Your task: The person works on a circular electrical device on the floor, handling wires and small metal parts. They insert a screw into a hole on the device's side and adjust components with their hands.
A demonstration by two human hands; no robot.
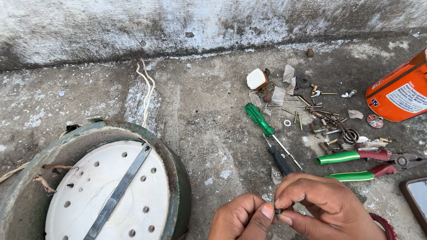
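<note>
Left hand (242, 218): pinches a small part (276, 210), probably a screw.
Right hand (322, 204): grips black screwdriver (280, 160), shaft pointing down-left into part.

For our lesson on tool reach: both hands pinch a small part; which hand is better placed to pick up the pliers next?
Right. The right hand lies just below the pliers, whose green handles point towards it. The left hand sits farther away, beside the round green housing.

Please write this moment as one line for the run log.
left hand: pinching small part | right hand: gripping black-handled tool | nearby: green screwdriver, pliers
</note>
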